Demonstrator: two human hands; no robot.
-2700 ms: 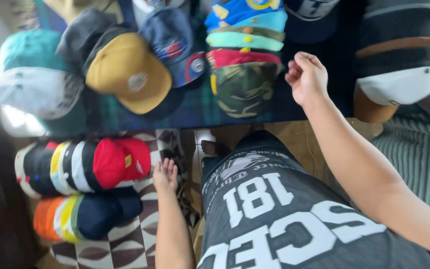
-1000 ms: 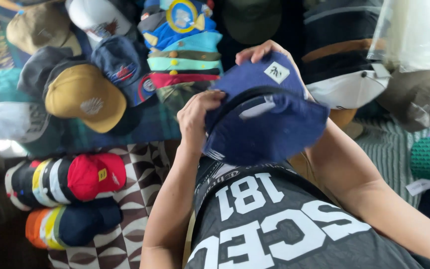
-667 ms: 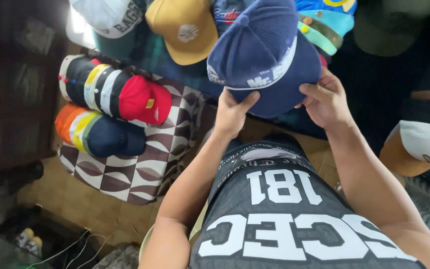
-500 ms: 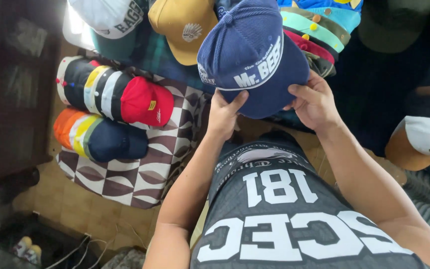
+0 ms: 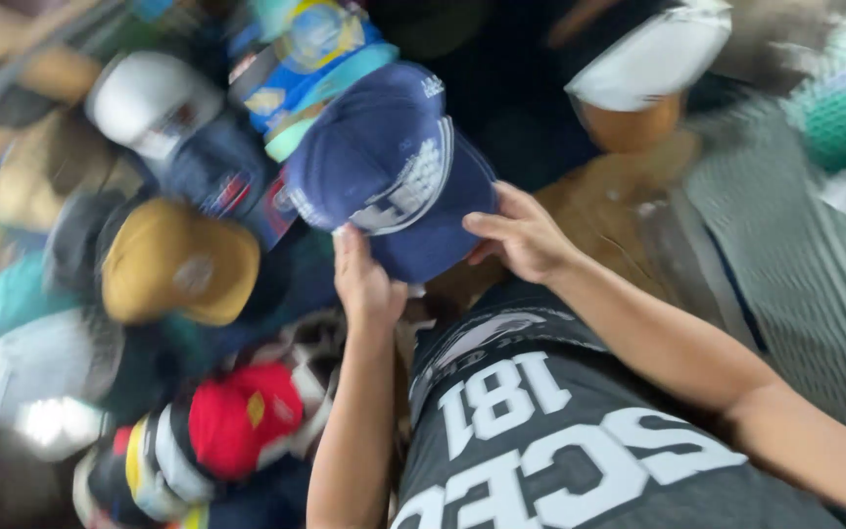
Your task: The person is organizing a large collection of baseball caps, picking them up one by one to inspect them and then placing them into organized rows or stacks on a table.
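Observation:
A navy blue cap [image 5: 389, 171] with pale stitched lettering on its front is held up over the display. My left hand [image 5: 364, 279] grips its lower left edge and my right hand [image 5: 521, 233] holds its brim on the right. The cap's crown faces the camera, tilted toward the upper left. It overlaps a stack of blue, teal and yellow caps [image 5: 305, 64] behind it. My dark grey shirt with white print fills the lower middle of the view.
A mustard cap [image 5: 178, 260] and a white cap [image 5: 149, 98] lie left. Teal and white caps [image 5: 22, 343] sit at the far left. A row of red, black and yellow caps [image 5: 217, 431] stands lower left. A white-brimmed cap [image 5: 653, 59] sits upper right, striped fabric [image 5: 805, 255] at right.
The view has swung back right and blurred. The navy cap stays in both hands and has tilted, its crown turned more to the upper left.

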